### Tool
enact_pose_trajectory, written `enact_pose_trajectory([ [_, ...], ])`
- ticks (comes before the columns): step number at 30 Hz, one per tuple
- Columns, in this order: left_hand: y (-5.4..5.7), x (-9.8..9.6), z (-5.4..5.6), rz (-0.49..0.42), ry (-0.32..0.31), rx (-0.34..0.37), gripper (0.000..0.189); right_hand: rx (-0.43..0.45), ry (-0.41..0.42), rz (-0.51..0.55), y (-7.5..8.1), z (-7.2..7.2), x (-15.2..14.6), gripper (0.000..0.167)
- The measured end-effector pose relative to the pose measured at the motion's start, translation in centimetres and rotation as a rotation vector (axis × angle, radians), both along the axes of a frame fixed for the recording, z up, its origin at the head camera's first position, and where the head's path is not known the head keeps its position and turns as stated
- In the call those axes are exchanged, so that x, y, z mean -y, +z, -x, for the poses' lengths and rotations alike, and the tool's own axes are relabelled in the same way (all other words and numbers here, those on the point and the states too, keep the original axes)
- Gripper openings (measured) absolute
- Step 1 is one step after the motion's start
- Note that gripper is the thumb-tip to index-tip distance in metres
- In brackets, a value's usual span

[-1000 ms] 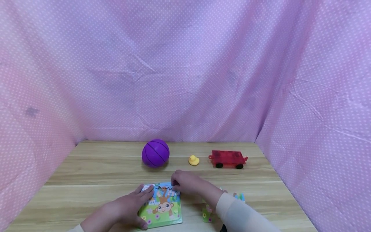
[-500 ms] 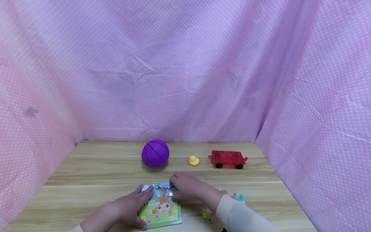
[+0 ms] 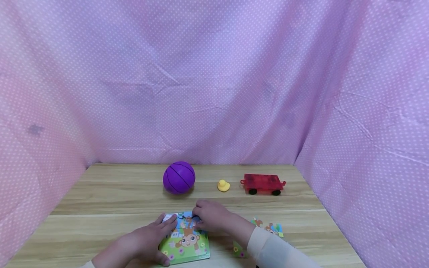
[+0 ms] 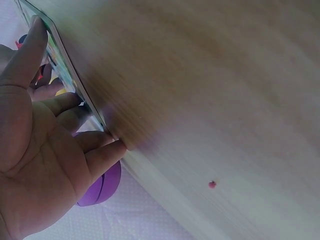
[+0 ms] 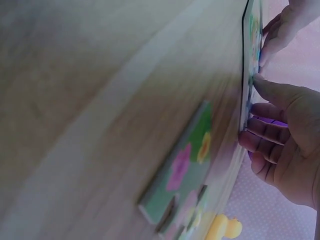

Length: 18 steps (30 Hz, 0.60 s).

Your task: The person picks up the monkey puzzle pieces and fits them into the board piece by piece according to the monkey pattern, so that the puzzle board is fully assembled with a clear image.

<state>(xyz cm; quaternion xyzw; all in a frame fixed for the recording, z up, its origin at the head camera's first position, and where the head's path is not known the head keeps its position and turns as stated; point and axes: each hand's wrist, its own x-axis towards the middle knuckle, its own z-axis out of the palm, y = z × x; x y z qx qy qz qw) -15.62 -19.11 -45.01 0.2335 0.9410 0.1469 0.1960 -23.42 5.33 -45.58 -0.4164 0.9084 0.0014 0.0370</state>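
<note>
A square jigsaw puzzle (image 3: 187, 243) with a monkey picture lies near the table's front edge in the head view. My left hand (image 3: 152, 238) rests along its left side, fingers spread over the upper left and thumb at the lower left corner. At the puzzle's upper right, my right hand (image 3: 212, 217) pinches a puzzle piece that its fingers mostly hide. In the right wrist view, the thumb and curled fingertips of my right hand (image 5: 290, 135) meet the puzzle's surface and edge. The left wrist view shows my left hand (image 4: 55, 135) against the puzzle's rim (image 4: 75, 80).
Loose puzzle pieces (image 3: 275, 229) lie right of the puzzle, partly behind the right forearm; a flowered loose piece (image 5: 185, 160) shows in the right wrist view. Behind stand a purple ball (image 3: 179, 178), a yellow rubber duck (image 3: 223, 185) and a red toy wagon (image 3: 263, 183). Pink dotted cloth surrounds the table.
My right hand has shifted a little left over the puzzle's upper right, and the piece's glint is now covered. More of the loose pieces shows beside the right forearm. The left hand stays put.
</note>
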Motion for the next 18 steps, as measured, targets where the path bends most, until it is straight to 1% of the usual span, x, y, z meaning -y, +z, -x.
enact_pose_trajectory([
  [5,0.06,-0.02,-0.03,-0.001,0.002,0.006,0.111,-0.048,0.040,-0.046,-0.01,-0.20,0.01,0.032],
  [8,0.19,0.02,-0.08,-0.005,0.003,0.005,0.110,-0.065,0.054,-0.055,-0.11,-0.23,-0.01,0.032],
  [13,0.44,0.06,-0.11,-0.010,0.001,-0.002,0.110,-0.050,0.040,-0.051,-0.19,-0.12,0.09,0.032],
  [16,0.47,0.02,-0.12,0.000,-0.018,-0.016,0.107,-0.026,0.015,-0.052,-0.23,-0.09,0.16,0.032],
  [18,0.43,-0.07,-0.08,0.023,-0.040,-0.037,0.104,-0.002,-0.005,-0.049,-0.18,-0.08,0.23,0.033],
])
